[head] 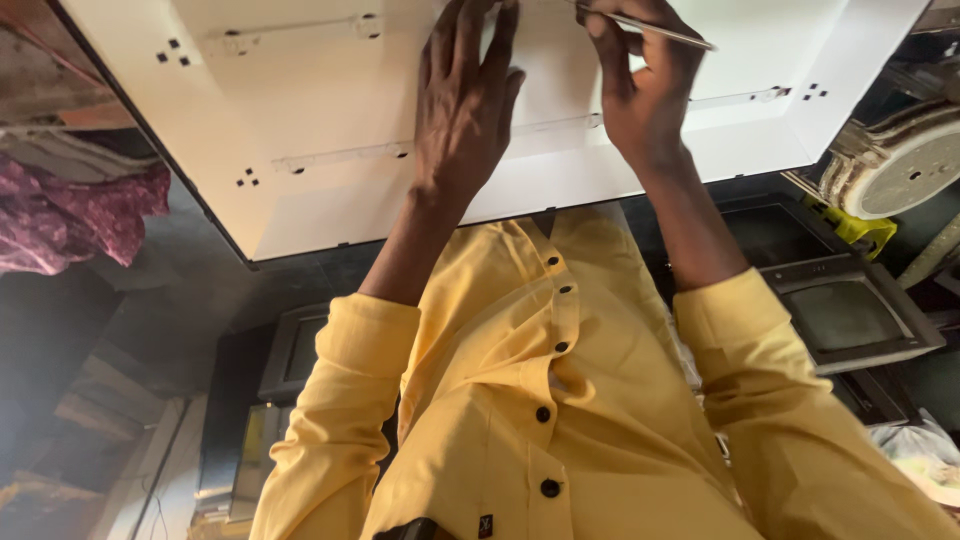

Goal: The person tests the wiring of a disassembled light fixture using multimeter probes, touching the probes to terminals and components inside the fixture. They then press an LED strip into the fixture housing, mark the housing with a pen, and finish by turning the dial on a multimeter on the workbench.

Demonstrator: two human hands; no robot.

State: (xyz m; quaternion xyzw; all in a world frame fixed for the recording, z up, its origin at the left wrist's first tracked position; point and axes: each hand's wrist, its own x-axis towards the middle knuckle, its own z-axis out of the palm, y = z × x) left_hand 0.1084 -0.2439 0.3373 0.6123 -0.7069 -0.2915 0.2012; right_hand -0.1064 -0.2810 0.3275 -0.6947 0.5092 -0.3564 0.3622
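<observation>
A large white shallow panel (330, 100) with thin strips (340, 157) fixed across it lies in front of me. My left hand (465, 100) rests flat on the panel's middle, fingers spread and pointing away. Just to its right, my right hand (640, 90) grips a thin metal tool (668, 33) whose shaft sticks out to the right above the panel. The tool's near end is hidden inside my fingers. Both forearms reach out of yellow shirt sleeves (760, 380).
A purple patterned cloth (70, 215) lies at the left. Small old television sets sit below the panel, one at the right (850, 312) and one at the left (295, 350). A round white dish-like part (900, 165) and a yellow piece (858, 226) are at the right edge.
</observation>
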